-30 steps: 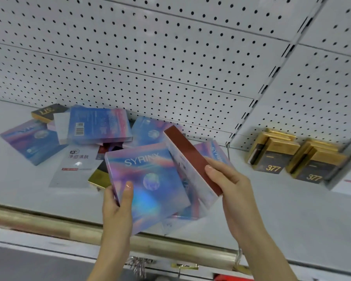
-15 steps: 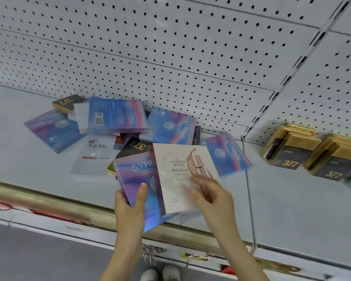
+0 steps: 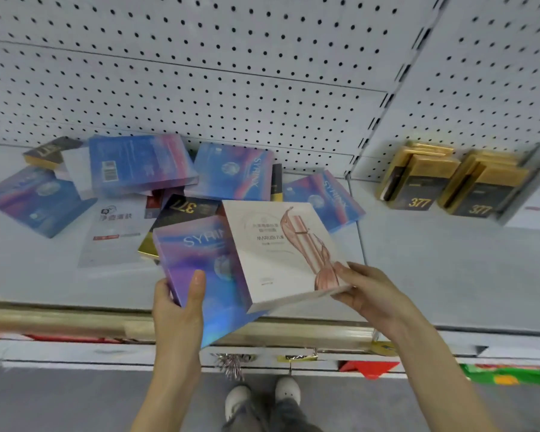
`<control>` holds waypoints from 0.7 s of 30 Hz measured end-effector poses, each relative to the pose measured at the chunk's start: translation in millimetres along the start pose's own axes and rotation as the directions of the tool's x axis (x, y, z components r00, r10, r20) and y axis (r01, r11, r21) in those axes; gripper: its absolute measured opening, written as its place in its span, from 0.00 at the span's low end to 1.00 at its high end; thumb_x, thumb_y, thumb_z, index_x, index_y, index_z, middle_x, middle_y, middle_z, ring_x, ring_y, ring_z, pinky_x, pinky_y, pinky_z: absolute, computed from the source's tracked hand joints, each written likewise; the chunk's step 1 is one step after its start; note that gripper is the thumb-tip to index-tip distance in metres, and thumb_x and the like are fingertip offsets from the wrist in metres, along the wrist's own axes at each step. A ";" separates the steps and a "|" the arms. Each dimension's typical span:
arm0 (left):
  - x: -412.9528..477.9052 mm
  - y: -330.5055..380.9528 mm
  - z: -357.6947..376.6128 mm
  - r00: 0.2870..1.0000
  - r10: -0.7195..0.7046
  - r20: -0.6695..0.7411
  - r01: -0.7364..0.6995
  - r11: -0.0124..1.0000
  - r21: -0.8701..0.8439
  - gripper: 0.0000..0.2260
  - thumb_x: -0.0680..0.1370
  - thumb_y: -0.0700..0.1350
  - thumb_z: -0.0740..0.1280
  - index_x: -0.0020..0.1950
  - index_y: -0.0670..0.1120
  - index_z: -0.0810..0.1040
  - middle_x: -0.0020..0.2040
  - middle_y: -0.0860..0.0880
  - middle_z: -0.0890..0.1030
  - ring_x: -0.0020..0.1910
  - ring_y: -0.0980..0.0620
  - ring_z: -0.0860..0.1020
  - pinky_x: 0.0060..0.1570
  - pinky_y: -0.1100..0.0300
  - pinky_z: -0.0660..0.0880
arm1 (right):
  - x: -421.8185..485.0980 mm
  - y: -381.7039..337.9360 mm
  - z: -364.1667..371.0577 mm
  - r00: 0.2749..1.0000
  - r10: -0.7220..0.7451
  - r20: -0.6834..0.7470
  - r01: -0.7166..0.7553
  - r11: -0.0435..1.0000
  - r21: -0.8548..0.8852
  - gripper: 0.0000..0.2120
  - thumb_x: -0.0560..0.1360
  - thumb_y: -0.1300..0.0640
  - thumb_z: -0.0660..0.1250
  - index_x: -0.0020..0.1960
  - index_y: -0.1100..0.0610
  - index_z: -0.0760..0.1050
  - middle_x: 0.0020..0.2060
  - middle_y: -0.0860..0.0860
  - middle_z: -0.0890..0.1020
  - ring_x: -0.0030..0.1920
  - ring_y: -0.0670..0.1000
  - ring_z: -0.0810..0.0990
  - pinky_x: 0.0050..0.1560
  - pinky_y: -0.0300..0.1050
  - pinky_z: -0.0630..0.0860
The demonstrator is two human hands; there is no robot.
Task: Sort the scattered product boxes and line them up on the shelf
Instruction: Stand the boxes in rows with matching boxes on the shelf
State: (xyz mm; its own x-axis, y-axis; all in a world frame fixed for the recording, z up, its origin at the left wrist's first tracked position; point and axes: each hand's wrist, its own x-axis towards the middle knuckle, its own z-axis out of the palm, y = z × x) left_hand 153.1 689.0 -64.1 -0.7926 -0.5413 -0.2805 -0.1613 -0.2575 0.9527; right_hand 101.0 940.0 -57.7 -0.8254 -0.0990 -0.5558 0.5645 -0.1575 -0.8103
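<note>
My left hand [image 3: 178, 310] grips the lower left corner of an iridescent blue-purple SYRINX box [image 3: 197, 275], thumb on its face. My right hand [image 3: 368, 294] holds the lower right corner of a white and pink MARUBI box [image 3: 275, 254], which overlaps the SYRINX box's right side. Both boxes hang over the front of the white shelf [image 3: 449, 269]. Behind them lies a scattered pile: several more SYRINX boxes [image 3: 234, 173], a black and gold 377 box [image 3: 184, 210] and a white flat pack [image 3: 116, 232].
Two upright groups of gold and black 377 boxes [image 3: 418, 182] stand at the back right against the pegboard wall [image 3: 262, 73]. A gold price rail [image 3: 60, 319] runs along the shelf's front edge. My shoes [image 3: 262, 397] show on the grey floor below.
The white box has turned from edge-on to face-up and now overlaps the SYRINX box. Both hands and boxes have moved toward the shelf's front edge.
</note>
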 end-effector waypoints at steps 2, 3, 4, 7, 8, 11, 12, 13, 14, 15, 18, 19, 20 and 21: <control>-9.0 0.3 9.4 0.999 0.012 0.044 -0.012 1.000 -0.001 0.26 0.67 0.60 0.67 0.57 0.43 0.71 0.47 0.47 0.78 0.46 0.47 0.77 0.48 0.51 0.74 | -17.8 1.1 -18.4 1.000 0.012 0.005 -0.012 0.995 0.094 0.15 0.70 0.60 0.68 0.55 0.65 0.78 0.48 0.59 0.85 0.48 0.54 0.84 0.46 0.44 0.82; -14.4 0.6 16.2 0.997 0.015 0.071 -0.015 1.000 0.005 0.27 0.68 0.62 0.70 0.57 0.44 0.72 0.48 0.47 0.79 0.47 0.47 0.77 0.50 0.49 0.75 | -28.0 1.3 -29.2 1.000 0.008 0.000 -0.008 0.990 0.144 0.16 0.70 0.61 0.68 0.56 0.66 0.77 0.50 0.60 0.84 0.48 0.55 0.84 0.47 0.46 0.82; -19.5 1.0 24.9 0.995 0.025 0.096 -0.027 1.000 0.013 0.27 0.68 0.63 0.71 0.57 0.45 0.72 0.49 0.47 0.79 0.47 0.47 0.78 0.50 0.48 0.75 | -37.3 2.6 -42.2 1.000 -0.009 -0.014 0.012 0.982 0.190 0.17 0.70 0.61 0.69 0.57 0.67 0.77 0.49 0.60 0.84 0.48 0.56 0.84 0.47 0.47 0.82; -41.9 0.7 59.2 0.981 0.094 0.171 -0.097 0.995 0.013 0.30 0.65 0.64 0.66 0.57 0.44 0.72 0.44 0.48 0.78 0.41 0.59 0.78 0.44 0.56 0.74 | -71.5 5.4 -87.3 0.992 -0.109 -0.065 0.124 0.939 0.321 0.22 0.62 0.59 0.79 0.52 0.66 0.81 0.46 0.60 0.84 0.45 0.55 0.85 0.44 0.47 0.82; -50.7 -2.3 72.4 0.976 0.116 0.182 -0.122 0.992 0.023 0.27 0.69 0.62 0.66 0.55 0.41 0.72 0.39 0.49 0.74 0.33 0.65 0.74 0.38 0.63 0.72 | -84.0 7.6 -106.2 0.985 -0.147 -0.091 0.170 0.916 0.364 0.21 0.58 0.58 0.82 0.49 0.64 0.83 0.45 0.59 0.84 0.44 0.54 0.85 0.42 0.46 0.82; -81.4 -16.4 113.5 0.965 0.152 0.214 -0.176 0.980 0.097 0.18 0.73 0.58 0.66 0.48 0.43 0.71 0.35 0.51 0.69 0.28 0.66 0.71 0.31 0.72 0.66 | -123.0 6.5 -172.4 0.945 -0.278 -0.170 0.325 0.842 0.430 0.21 0.52 0.61 0.84 0.44 0.61 0.84 0.42 0.57 0.85 0.43 0.53 0.85 0.40 0.44 0.81; -94.4 -23.5 129.3 0.963 0.135 0.235 -0.162 0.982 0.099 0.19 0.70 0.62 0.65 0.46 0.47 0.72 0.37 0.51 0.72 0.31 0.65 0.72 0.35 0.68 0.69 | -134.5 5.8 -199.3 0.928 -0.316 -0.198 0.371 0.836 0.405 0.20 0.55 0.64 0.81 0.46 0.61 0.84 0.43 0.57 0.85 0.45 0.54 0.85 0.41 0.44 0.81; -108.0 -31.1 145.8 0.959 0.114 0.259 -0.144 0.985 0.097 0.20 0.68 0.65 0.64 0.46 0.49 0.73 0.39 0.52 0.74 0.36 0.61 0.74 0.40 0.60 0.70 | -146.8 3.0 -224.7 0.912 -0.341 -0.227 0.406 0.831 0.380 0.18 0.60 0.67 0.75 0.50 0.61 0.82 0.46 0.58 0.85 0.47 0.56 0.85 0.43 0.44 0.81; -121.6 -40.8 163.7 0.958 0.104 0.268 -0.132 0.987 0.087 0.19 0.69 0.65 0.63 0.47 0.50 0.74 0.40 0.53 0.75 0.38 0.58 0.74 0.43 0.56 0.69 | -155.8 2.6 -255.2 0.892 -0.368 -0.263 0.444 0.825 0.349 0.19 0.63 0.69 0.70 0.54 0.62 0.80 0.49 0.60 0.84 0.49 0.57 0.84 0.44 0.45 0.81; -137.5 -50.6 182.8 0.955 0.109 0.276 -0.133 0.989 0.069 0.19 0.71 0.64 0.63 0.48 0.49 0.74 0.40 0.53 0.74 0.37 0.57 0.74 0.43 0.54 0.68 | -165.4 -0.4 -282.7 0.878 -0.385 -0.285 0.467 0.821 0.329 0.22 0.63 0.72 0.67 0.56 0.63 0.78 0.50 0.60 0.84 0.50 0.58 0.84 0.44 0.45 0.81; -195.6 -81.0 246.4 0.963 0.055 0.265 -0.075 0.995 0.068 0.20 0.73 0.64 0.63 0.46 0.46 0.73 0.41 0.49 0.74 0.40 0.49 0.74 0.44 0.52 0.70 | -183.3 -8.0 -367.7 0.856 -0.379 -0.353 0.497 0.791 0.357 0.16 0.68 0.67 0.66 0.53 0.59 0.82 0.51 0.56 0.85 0.51 0.55 0.84 0.47 0.48 0.82; -214.6 -89.7 267.4 0.962 0.012 0.275 -0.030 0.998 0.061 0.18 0.75 0.63 0.63 0.45 0.48 0.73 0.41 0.49 0.76 0.41 0.47 0.75 0.44 0.50 0.72 | -188.0 -11.3 -390.6 0.853 -0.356 -0.382 0.492 0.791 0.363 0.14 0.71 0.62 0.65 0.53 0.58 0.83 0.52 0.55 0.85 0.52 0.54 0.84 0.51 0.50 0.81; -231.4 -99.4 286.1 0.956 -0.026 0.291 0.013 0.999 0.047 0.16 0.76 0.61 0.62 0.45 0.49 0.74 0.42 0.50 0.78 0.41 0.45 0.77 0.43 0.49 0.73 | -191.8 -12.3 -412.8 0.841 -0.352 -0.411 0.498 0.800 0.334 0.12 0.72 0.59 0.65 0.53 0.56 0.83 0.53 0.53 0.84 0.53 0.53 0.84 0.54 0.50 0.80; -247.5 -109.4 301.4 0.949 -0.055 0.311 0.039 0.998 0.057 0.15 0.75 0.62 0.62 0.44 0.51 0.75 0.43 0.50 0.79 0.43 0.44 0.77 0.43 0.47 0.73 | -196.2 -11.8 -434.3 0.816 -0.350 -0.460 0.506 0.817 0.277 0.10 0.73 0.58 0.66 0.52 0.56 0.83 0.51 0.52 0.85 0.51 0.51 0.84 0.52 0.48 0.80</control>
State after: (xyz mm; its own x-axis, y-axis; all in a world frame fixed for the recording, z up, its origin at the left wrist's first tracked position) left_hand 189.6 1092.4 -63.7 -0.9262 -0.2500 -0.2824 -0.2257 -0.2325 0.9461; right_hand 259.5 1388.0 -19.8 -0.8676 0.4264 -0.2558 0.0412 -0.4509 -0.8916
